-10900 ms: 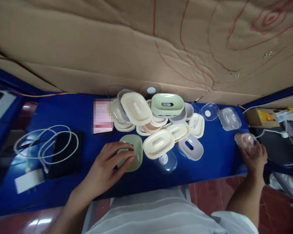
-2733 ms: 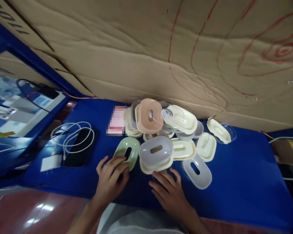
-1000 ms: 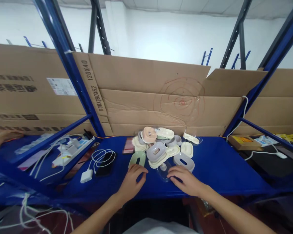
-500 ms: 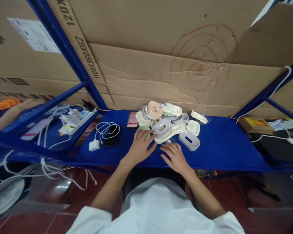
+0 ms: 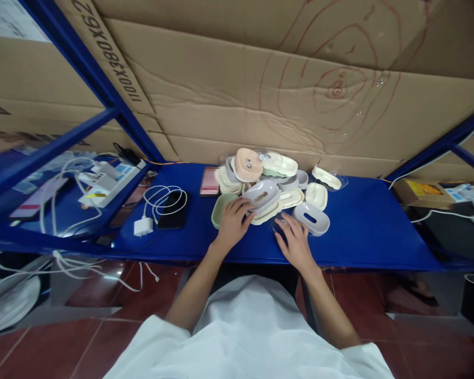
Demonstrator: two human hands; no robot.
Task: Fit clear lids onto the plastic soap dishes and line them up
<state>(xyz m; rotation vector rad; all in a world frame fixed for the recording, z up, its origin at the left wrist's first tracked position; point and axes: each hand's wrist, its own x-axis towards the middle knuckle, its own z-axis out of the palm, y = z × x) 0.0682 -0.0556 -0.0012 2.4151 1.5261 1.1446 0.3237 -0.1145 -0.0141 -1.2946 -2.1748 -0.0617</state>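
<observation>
A heap of oval plastic soap-dish parts in cream, grey, green and pink lies on the blue shelf. My left hand rests on a pale green dish, fingers spread toward a grey slotted tray. Flat on the shelf, with its fingers apart, lies my right hand, over a clear lid that it mostly hides, just left of a grey slotted dish.
A black phone with a coiled white cable and charger lies left of the heap. A power strip with cables sits on the neighbouring shelf. Cardboard backs the shelf. A small box stands far right.
The view dipped back down from a raised look at the racks. My left hand slid forward onto the green dish; my right hand stayed by the clear lid.
</observation>
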